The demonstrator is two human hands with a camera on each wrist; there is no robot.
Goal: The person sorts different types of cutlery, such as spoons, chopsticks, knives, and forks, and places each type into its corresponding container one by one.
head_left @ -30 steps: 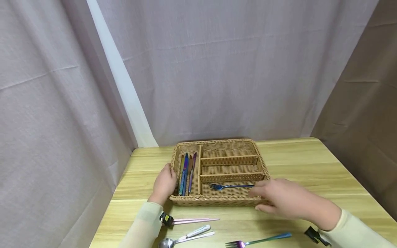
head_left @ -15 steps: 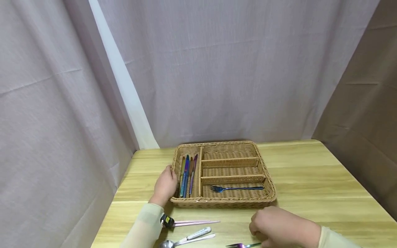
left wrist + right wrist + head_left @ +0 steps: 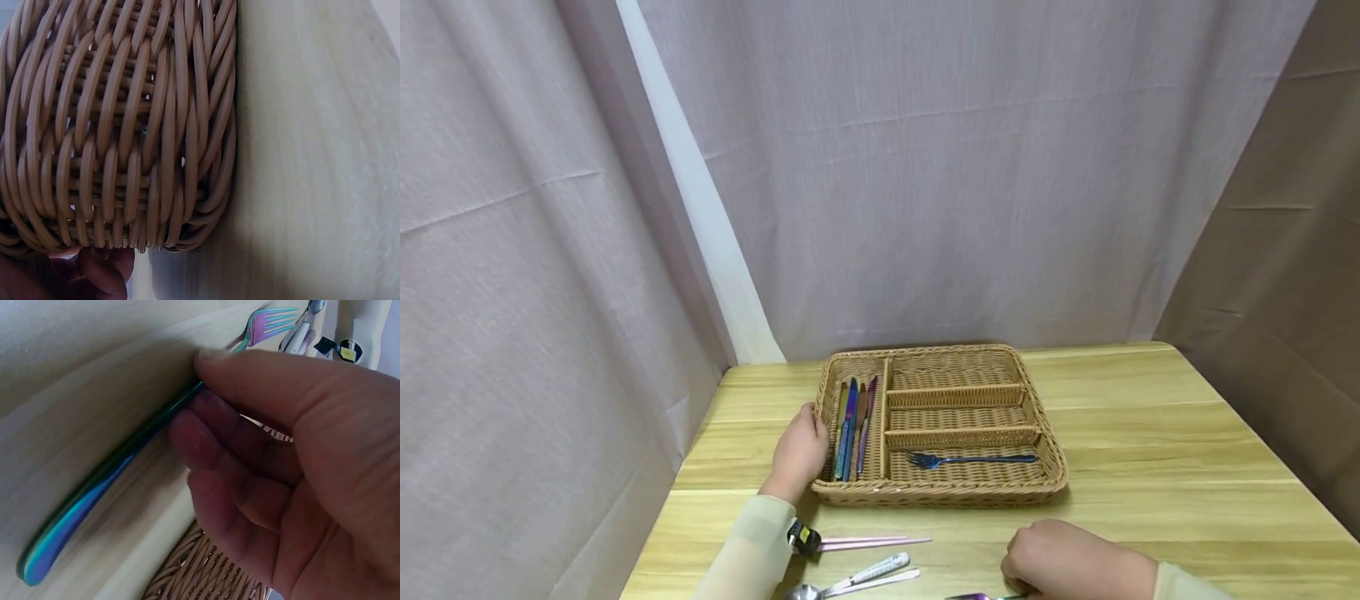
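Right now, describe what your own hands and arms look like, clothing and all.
Both are ungloved human hands: left hand and right hand. The left sleeve and right sleeve are pale, light greenish-cream and plain. A small black device with a yellow marking sits at the left wrist; in the head view, none shows at the right.

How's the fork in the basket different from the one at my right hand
The basket fork looks blue; the held fork has purple tines and a green-blue handle. The basket fork lies untouched in the compartment nearest you; the held fork is outside the basket, pinched by your right hand. Both point their tines left in the head view.
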